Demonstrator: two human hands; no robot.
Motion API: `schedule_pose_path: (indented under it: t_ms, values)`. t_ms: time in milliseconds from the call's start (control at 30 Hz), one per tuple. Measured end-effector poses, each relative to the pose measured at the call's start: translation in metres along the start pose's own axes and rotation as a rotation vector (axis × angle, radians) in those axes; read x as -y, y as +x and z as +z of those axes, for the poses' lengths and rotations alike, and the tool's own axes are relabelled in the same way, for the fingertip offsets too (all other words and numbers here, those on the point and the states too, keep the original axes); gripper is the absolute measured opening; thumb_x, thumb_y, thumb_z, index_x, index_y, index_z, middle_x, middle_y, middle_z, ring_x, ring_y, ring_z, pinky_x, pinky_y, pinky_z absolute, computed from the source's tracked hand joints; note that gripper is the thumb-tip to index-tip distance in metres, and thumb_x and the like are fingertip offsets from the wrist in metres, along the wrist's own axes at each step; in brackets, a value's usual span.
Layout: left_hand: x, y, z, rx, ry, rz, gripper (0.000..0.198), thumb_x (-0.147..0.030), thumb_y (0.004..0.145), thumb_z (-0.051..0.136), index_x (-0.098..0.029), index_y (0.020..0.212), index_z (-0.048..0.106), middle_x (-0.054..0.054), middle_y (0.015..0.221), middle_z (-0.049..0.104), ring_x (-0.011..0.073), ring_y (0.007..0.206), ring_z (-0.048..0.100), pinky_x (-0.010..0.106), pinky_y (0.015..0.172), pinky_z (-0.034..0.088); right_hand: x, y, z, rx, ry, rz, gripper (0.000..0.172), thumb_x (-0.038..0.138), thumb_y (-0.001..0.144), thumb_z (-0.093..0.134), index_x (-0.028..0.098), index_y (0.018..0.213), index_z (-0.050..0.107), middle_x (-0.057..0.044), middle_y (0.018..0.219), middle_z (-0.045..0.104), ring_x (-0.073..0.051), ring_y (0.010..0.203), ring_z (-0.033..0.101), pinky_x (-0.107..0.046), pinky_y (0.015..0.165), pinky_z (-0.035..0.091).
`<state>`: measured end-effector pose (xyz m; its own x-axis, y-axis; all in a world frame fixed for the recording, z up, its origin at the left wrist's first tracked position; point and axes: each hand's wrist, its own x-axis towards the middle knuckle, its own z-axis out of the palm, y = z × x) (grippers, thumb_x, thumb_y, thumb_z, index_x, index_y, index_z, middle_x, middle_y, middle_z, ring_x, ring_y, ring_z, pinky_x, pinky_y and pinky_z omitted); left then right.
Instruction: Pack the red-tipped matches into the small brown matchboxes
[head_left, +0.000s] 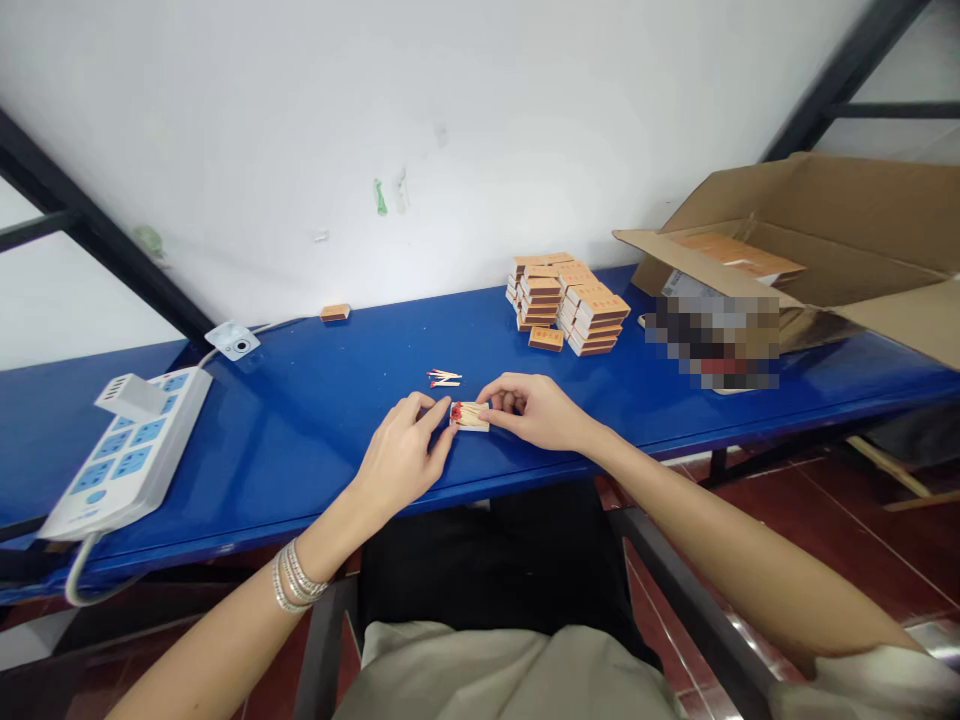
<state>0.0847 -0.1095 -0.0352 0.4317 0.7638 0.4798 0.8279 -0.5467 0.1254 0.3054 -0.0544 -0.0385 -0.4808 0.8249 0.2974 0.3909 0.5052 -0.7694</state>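
Observation:
My left hand (405, 452) and my right hand (529, 410) meet over a small open matchbox tray (472, 417) on the blue table (300, 440). Red-tipped matches lie in the tray. Fingers of my left hand touch its left end, and my right thumb and fingers pinch its right end. A few loose matches (445, 378) lie just beyond the hands, not touching them. Behind my right hand stand stacks of orange-labelled matchboxes (574, 305), with a single matchbox (545, 338) in front of them.
A white power strip (127, 450) with a plug adapter lies at the table's left, near a small white device (232, 340) and a lone matchbox (334, 312). An open cardboard carton (817, 240) holds more matchboxes at the right, beside a pixelated object (712, 340).

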Motion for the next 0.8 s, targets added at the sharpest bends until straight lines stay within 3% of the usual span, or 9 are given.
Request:
schedule_pose_path:
  t_ms: [133, 300, 433, 533, 633, 733, 800]
  values:
    - [-0.001, -0.005, 0.004, -0.119, 0.052, -0.005, 0.02, -0.028, 0.096, 0.053, -0.017, 0.097, 0.07, 0.005, 0.085, 0.067, 0.0179, 0.075, 0.06, 0.032, 0.074, 0.049, 0.005, 0.001, 0.006, -0.033, -0.086, -0.04, 0.023, 0.04, 0.084, 0.066, 0.019, 0.092, 0.072, 0.0, 0.074, 0.061, -0.009, 0.058, 0.05, -0.024, 0.059, 0.042]
    - [-0.008, -0.004, 0.004, -0.122, 0.111, 0.031, 0.019, -0.025, 0.096, 0.054, -0.017, 0.096, 0.071, 0.005, 0.084, 0.068, 0.0173, 0.072, 0.06, 0.032, 0.07, 0.046, 0.007, 0.001, 0.01, -0.033, -0.109, -0.057, 0.028, 0.045, 0.083, 0.067, 0.019, 0.094, 0.072, 0.001, 0.071, 0.06, -0.009, 0.057, 0.05, -0.024, 0.058, 0.041]
    - [-0.008, -0.004, -0.003, -0.111, 0.099, 0.011, 0.02, -0.027, 0.096, 0.053, -0.017, 0.097, 0.071, 0.006, 0.086, 0.069, 0.0178, 0.074, 0.061, 0.033, 0.072, 0.046, 0.0, 0.015, -0.004, 0.029, -0.009, -0.006, 0.031, 0.044, 0.081, 0.068, 0.017, 0.094, 0.071, 0.002, 0.065, 0.061, -0.008, 0.052, 0.049, -0.023, 0.053, 0.039]
    - [0.003, 0.005, -0.011, -0.041, -0.002, -0.088, 0.02, -0.029, 0.094, 0.055, -0.018, 0.099, 0.071, 0.005, 0.091, 0.068, 0.0176, 0.079, 0.063, 0.031, 0.074, 0.049, -0.007, 0.038, -0.014, 0.0, -0.061, -0.007, 0.024, 0.038, 0.081, 0.067, 0.016, 0.087, 0.072, 0.0, 0.066, 0.063, -0.009, 0.053, 0.051, -0.024, 0.055, 0.041]
    - [0.026, 0.027, -0.013, 0.095, -0.031, -0.23, 0.026, -0.032, 0.09, 0.061, -0.016, 0.109, 0.069, 0.006, 0.091, 0.067, 0.0184, 0.076, 0.063, 0.033, 0.074, 0.051, -0.011, 0.064, -0.012, 0.083, -0.177, 0.014, 0.027, 0.035, 0.073, 0.075, 0.016, 0.092, 0.073, -0.002, 0.075, 0.069, -0.011, 0.061, 0.059, -0.024, 0.062, 0.045]
    - [0.052, 0.051, -0.005, 0.215, -0.047, -0.126, 0.041, -0.035, 0.089, 0.062, -0.013, 0.124, 0.062, 0.011, 0.105, 0.062, 0.0246, 0.101, 0.06, 0.037, 0.088, 0.051, -0.01, 0.082, -0.001, 0.151, -0.322, 0.023, 0.034, 0.036, 0.071, 0.078, 0.016, 0.098, 0.074, -0.004, 0.086, 0.072, -0.013, 0.068, 0.061, -0.025, 0.066, 0.045]
    - [0.063, 0.063, 0.003, 0.266, -0.064, -0.016, 0.041, -0.036, 0.092, 0.058, -0.013, 0.126, 0.061, 0.014, 0.115, 0.059, 0.0266, 0.112, 0.055, 0.04, 0.096, 0.047, -0.008, 0.087, 0.006, 0.172, -0.39, -0.026, 0.028, 0.034, 0.076, 0.075, 0.016, 0.097, 0.075, -0.004, 0.084, 0.072, -0.013, 0.069, 0.06, -0.025, 0.066, 0.043]
